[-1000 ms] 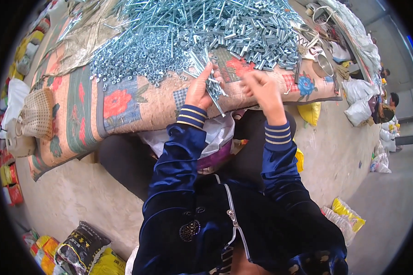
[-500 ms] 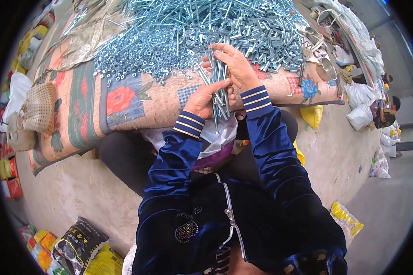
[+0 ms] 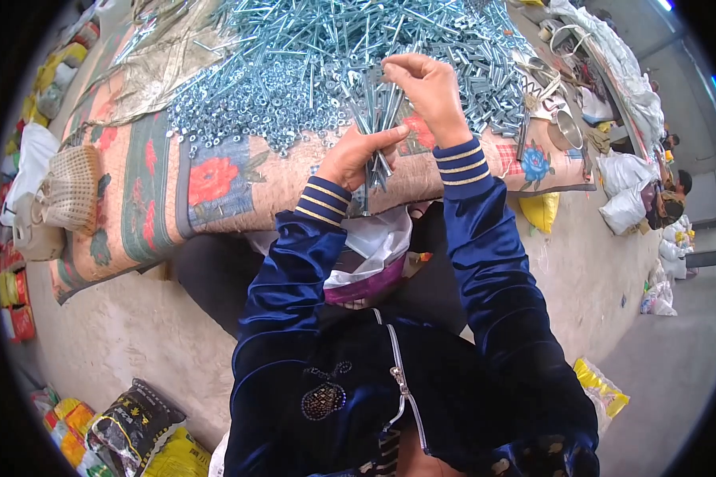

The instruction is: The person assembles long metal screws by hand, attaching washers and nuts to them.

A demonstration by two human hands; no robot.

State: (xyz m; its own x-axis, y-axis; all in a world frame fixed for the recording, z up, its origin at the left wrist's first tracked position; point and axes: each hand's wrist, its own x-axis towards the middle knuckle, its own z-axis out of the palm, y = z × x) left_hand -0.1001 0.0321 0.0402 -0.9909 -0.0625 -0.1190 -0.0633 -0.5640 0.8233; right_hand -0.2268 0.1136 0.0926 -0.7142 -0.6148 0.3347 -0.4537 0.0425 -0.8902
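My left hand (image 3: 356, 159) is closed around a bundle of long silvery bolts (image 3: 376, 119), which fan out above the thumb and stick out below the fist. Just to the upper right, my right hand (image 3: 432, 94) is closed, thumb and index finger curled together by the bundle's upper ends. Whatever lies between those fingertips is too small to make out. Beyond the hands spreads a big heap of metal parts: long bolts (image 3: 326, 28) at the back, small nuts (image 3: 243, 111) at the left and short tube sleeves (image 3: 485, 83) at the right.
A flowered quilt (image 3: 143, 187) lies under the heap. Below my hands, a purple basin (image 3: 366, 292) with a white plastic liner (image 3: 378, 242) sits at my lap. At the left stand a woven basket (image 3: 73, 187) and a plastic jug (image 3: 36, 238); a metal cup (image 3: 565, 131) lies at the right.
My right hand has moved up and right, away from the lower part of the bundle. My left hand has shifted slightly left and still grips the bolts.
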